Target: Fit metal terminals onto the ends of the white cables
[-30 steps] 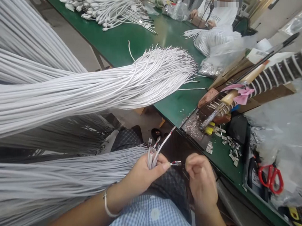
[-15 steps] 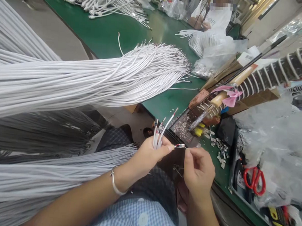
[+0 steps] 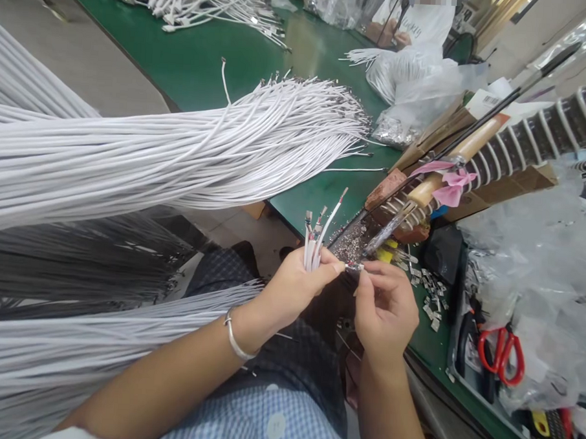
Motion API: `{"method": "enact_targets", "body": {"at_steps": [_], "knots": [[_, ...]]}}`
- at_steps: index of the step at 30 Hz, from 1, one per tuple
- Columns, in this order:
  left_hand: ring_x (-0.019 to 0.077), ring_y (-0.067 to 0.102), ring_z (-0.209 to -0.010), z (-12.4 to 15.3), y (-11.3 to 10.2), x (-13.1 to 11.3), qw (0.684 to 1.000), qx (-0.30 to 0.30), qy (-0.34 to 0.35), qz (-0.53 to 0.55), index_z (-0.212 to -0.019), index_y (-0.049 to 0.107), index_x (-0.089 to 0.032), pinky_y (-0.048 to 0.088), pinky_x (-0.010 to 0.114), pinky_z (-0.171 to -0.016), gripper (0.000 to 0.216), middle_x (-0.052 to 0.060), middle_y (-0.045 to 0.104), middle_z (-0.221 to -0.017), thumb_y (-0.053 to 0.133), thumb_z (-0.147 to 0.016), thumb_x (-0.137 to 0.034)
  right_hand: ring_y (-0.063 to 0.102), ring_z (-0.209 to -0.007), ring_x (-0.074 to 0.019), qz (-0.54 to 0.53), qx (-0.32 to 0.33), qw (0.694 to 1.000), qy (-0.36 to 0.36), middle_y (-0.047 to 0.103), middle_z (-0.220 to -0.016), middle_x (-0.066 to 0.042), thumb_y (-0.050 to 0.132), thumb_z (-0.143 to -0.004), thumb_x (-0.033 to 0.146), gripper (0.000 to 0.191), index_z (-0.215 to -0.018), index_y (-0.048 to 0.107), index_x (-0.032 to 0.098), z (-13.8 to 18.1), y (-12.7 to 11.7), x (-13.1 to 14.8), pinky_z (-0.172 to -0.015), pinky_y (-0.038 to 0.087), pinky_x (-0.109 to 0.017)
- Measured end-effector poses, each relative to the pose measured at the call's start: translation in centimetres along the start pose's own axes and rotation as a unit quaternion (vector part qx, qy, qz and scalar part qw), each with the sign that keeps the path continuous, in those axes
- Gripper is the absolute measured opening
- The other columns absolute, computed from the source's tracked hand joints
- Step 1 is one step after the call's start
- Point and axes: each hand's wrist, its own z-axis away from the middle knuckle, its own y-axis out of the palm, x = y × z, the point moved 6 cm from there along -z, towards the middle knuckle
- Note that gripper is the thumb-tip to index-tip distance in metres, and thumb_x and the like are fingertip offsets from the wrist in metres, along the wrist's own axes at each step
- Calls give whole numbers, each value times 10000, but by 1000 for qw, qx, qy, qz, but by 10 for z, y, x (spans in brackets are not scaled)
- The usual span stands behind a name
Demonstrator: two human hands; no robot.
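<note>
Green table (image 3: 301, 203) edge lies near both hands (image 3: 293, 284) (image 3: 389, 311), left gripping white cables (image 3: 312, 251), right pinching a metal connector (image 3: 354, 267).

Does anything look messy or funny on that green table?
Yes, two things. One white cable pokes up from the big bundle, while most others lie together. Small metal pieces lie scattered at odd angles on the green table; I can't tell whether they spilled.
</note>
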Motion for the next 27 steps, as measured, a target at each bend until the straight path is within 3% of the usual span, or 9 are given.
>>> {"method": "enact_targets", "body": {"at_steps": [27], "knots": [[38, 252, -405, -2, 2, -6, 1000, -8, 14, 0, -647, 522, -158, 233, 194, -413, 177, -99, 335, -470, 646, -705, -269, 585, -802, -183, 6, -4, 1000, -13, 592, -864, -37, 589, -739, 50, 152, -781, 557, 192, -5, -1, 2, -657, 508, -351]]}}
